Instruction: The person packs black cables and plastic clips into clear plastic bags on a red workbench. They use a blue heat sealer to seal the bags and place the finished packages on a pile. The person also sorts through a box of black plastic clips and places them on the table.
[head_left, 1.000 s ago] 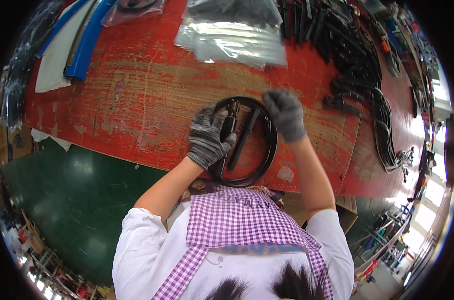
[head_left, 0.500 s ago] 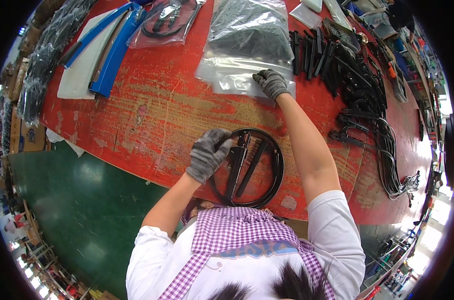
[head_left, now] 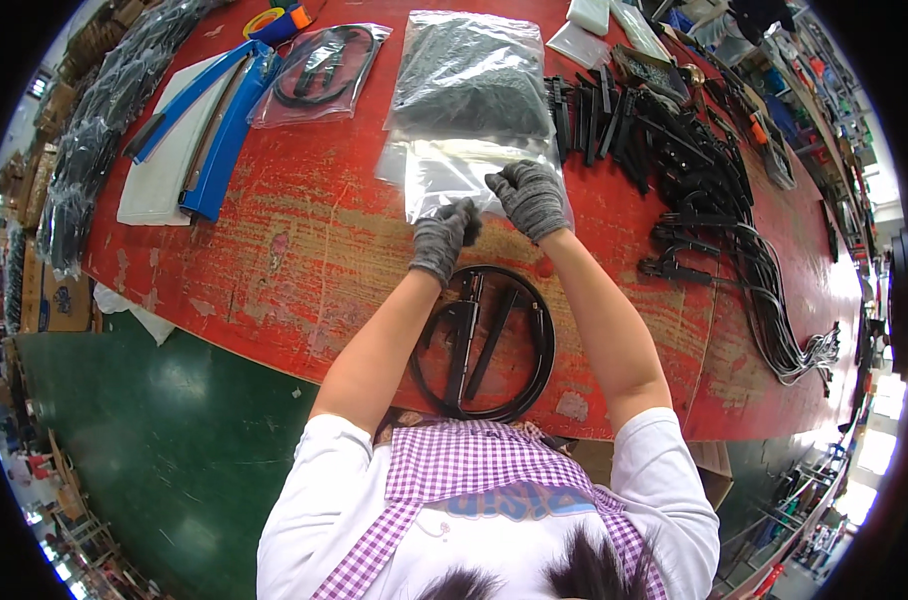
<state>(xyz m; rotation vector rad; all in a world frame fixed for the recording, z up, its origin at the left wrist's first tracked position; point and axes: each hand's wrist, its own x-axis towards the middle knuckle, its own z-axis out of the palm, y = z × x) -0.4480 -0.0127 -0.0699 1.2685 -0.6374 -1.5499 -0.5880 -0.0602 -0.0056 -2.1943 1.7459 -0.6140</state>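
Observation:
Both my hands wear grey knit gloves. My right hand (head_left: 530, 198) pinches the near end of a clear plastic bag (head_left: 439, 178) on top of a stack. My left hand (head_left: 444, 238) is closed at the same bag's near edge, its fingertips partly hidden. Farther up, the stacked bags (head_left: 474, 85) look dark grey through the film. Between my forearms a coiled black cable (head_left: 549, 350) lies in a ring on the table, untouched. Inside the ring are a long black stick-like part (head_left: 464, 345) and a slimmer black strip (head_left: 492, 345).
On the red worn table (head_left: 354, 250), a blue-and-white paper-cutter-like tool (head_left: 219, 150) lies left, near a bagged coiled cable (head_left: 324, 75) and tape rolls (head_left: 274, 22). To the right are piled black parts (head_left: 689, 150) and a bundle of cables (head_left: 774, 310).
My left hand has left the coiled cable and moved forward to the bag's edge. My right hand has drawn the bag's near end slightly toward me.

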